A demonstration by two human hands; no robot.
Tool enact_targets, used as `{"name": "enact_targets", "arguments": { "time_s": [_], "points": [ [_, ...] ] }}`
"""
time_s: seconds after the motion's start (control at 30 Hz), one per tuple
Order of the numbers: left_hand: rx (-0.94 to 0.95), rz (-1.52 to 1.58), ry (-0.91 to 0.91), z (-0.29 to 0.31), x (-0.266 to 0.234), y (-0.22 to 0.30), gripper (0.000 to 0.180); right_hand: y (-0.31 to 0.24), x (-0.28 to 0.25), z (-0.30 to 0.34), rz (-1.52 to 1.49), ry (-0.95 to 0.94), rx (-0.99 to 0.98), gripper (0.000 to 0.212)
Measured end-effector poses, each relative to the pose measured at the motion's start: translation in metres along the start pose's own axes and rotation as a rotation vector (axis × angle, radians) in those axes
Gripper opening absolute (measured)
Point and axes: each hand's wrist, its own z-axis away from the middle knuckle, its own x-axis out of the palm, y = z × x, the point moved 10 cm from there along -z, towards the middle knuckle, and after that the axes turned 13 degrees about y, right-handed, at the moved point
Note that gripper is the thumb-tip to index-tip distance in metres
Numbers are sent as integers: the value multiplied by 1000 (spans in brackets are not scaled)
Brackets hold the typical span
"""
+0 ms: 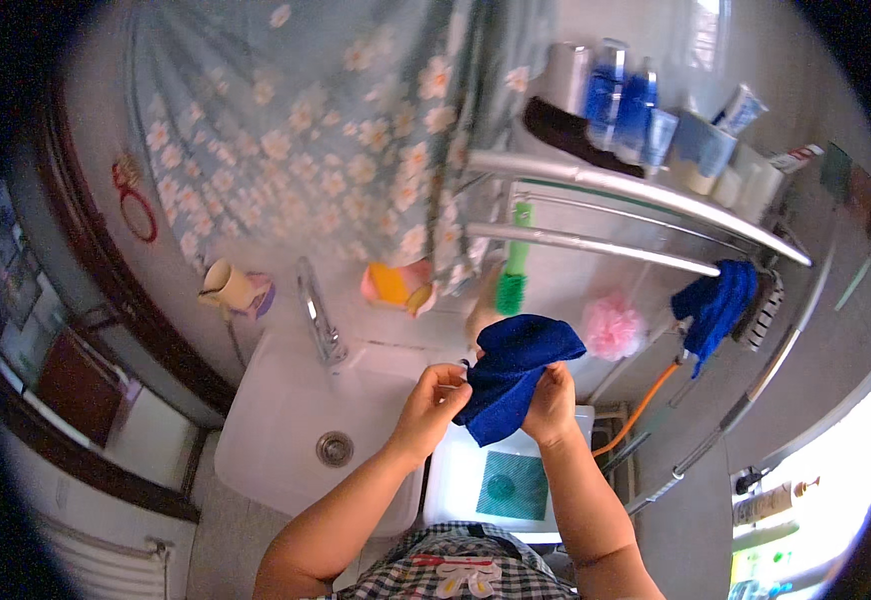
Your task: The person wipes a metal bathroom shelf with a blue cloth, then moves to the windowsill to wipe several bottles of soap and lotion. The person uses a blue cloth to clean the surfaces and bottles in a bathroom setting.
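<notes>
A dark blue cloth hangs folded in the air between my hands, over the gap between the sink and a white basin. My left hand pinches its left edge with thumb and fingers. On the other side, my right hand grips the lower right edge, its fingertips partly hidden behind the fabric. Below the cloth is the white basin, with a teal mesh panel showing in it.
Left of my hands is a white sink with a chrome faucet. Behind the cloth are a green brush and a pink bath puff. A metal rack with bottles spans the upper right; another blue cloth hangs from it.
</notes>
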Motion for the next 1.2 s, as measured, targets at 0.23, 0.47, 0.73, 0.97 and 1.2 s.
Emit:
{"name": "enact_targets", "arguments": {
  "time_s": [0.23, 0.47, 0.73, 0.97, 1.2],
  "points": [
    [266, -411, 65, 35, -30, 10, 55, 67, -24, -6, -132, 4, 210, 61],
    [4, -384, 226, 40, -59, -19, 19, 87, -99, 29, 43, 270, 317, 71],
    [-112, -144, -54, 47, -17, -80, 24, 116, -175, 102, 7, 534, 405, 65],
    [-319, -353, -456, 87, 39, -131, 20, 99, -195, 123, -70, 641, 207, 54],
    [-400, -408, -481, 98, 64, -149, 60, 57, -168, 141, 247, 526, -68, 48]
  ]
}}
